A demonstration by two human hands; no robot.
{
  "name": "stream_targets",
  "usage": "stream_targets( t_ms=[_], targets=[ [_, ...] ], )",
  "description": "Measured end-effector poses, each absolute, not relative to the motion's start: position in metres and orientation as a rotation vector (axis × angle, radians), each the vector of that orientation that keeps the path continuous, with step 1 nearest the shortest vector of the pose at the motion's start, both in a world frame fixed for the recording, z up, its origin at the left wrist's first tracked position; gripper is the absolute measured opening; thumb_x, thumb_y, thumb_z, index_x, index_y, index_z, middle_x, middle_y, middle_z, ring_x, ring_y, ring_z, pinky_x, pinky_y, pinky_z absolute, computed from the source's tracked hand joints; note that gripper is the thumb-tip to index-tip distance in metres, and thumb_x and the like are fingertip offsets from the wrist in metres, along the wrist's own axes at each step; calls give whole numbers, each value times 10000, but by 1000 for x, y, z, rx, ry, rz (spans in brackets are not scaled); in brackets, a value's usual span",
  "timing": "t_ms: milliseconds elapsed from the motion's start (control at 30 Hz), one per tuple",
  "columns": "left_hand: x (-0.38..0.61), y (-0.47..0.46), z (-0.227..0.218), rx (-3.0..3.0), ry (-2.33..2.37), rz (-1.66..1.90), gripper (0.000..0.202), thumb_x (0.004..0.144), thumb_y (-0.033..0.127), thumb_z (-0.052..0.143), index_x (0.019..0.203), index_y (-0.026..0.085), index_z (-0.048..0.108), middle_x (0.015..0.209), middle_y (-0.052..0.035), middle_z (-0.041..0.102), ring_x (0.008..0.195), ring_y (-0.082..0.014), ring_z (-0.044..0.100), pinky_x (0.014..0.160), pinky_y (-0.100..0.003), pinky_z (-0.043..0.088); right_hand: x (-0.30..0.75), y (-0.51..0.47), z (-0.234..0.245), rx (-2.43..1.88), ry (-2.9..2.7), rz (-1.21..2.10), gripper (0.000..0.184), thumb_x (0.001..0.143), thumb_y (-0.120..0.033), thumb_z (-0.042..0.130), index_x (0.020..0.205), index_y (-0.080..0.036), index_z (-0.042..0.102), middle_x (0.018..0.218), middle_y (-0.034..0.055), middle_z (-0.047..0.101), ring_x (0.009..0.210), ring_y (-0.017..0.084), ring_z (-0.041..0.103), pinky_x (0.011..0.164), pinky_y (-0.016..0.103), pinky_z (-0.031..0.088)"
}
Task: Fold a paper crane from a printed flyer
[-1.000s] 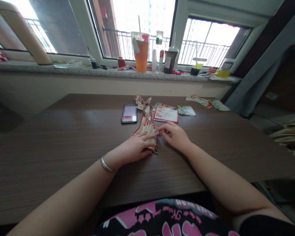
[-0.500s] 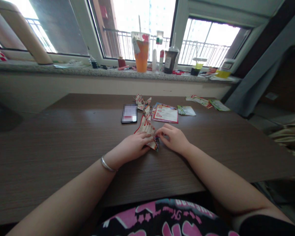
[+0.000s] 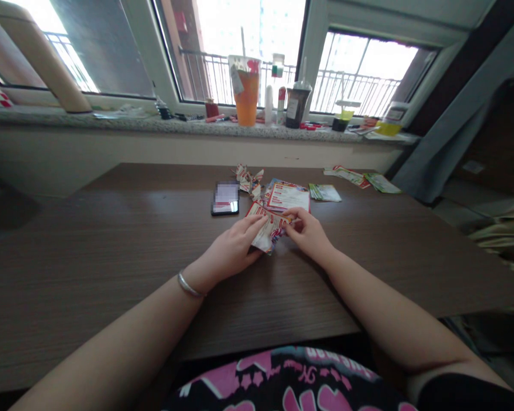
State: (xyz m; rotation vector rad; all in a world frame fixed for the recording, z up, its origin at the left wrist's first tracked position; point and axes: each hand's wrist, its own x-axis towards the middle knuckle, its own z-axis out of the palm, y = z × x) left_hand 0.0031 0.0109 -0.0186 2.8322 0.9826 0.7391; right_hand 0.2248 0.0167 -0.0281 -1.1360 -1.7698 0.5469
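Note:
A printed paper sheet (image 3: 263, 237) with red-and-white text panels is between my hands over the table, its right edge ragged and crumpled. My left hand (image 3: 233, 242), with a silver bangle at the wrist, grips the left side of the sheet, fingers across its face and thumb hidden below. At the right edge, my right hand (image 3: 306, 231) pinches the paper between thumb and fingers. Just beyond lie crumpled paper pieces (image 3: 251, 181) of similar print. A stack of printed sheets (image 3: 289, 196) lies behind my right hand.
Left of the crumpled pieces lies a phone (image 3: 225, 198). Small green-and-white packets (image 3: 325, 193) and more packets (image 3: 383, 183) are at the right rear of the brown table (image 3: 111, 245). An orange drink cup (image 3: 246, 91) and a dark cup (image 3: 297, 105) stand on the windowsill.
The sheet has turned, its upper part swinging right, and its right edge has lifted. My right hand has moved slightly up and right with it. My left fingers have shifted up over the sheet.

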Motion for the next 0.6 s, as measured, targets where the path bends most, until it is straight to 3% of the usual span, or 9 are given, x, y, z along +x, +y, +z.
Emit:
stream_targets(
  t_ms=[167, 367, 600],
  targets=[
    [4, 11, -17, 2889, 982, 819, 749, 793, 235, 577, 1445, 141, 220, 1453, -189, 329, 1363, -309, 309, 1108, -487, 327, 223, 13, -25, -1068, -1786, 641, 207, 813, -271, 579, 1005, -201, 544, 770, -13, 571, 535, 86, 518, 498, 222, 453],
    [2, 12, -20, 2931, 982, 860, 829, 790, 254, 566, 1477, 146, 114, 1493, -193, 259, 1394, -324, 244, 1115, -510, 300, 222, 14, -27, -1017, -1773, 641, 235, 813, -263, 583, 1034, -215, 518, 816, -4, 560, 721, 121, 571, 577, 224, 486],
    [2, 11, -19, 2975, 962, 848, 837, 767, 263, 558, 1466, 79, 138, 1511, -204, 225, 1414, -322, 189, 1155, -486, 238, 225, 18, -36, -962, -1821, 607, 287, 798, -185, 565, 1076, -234, 507, 801, -17, 495, 631, 101, 493, 572, 227, 468]
  ],
)
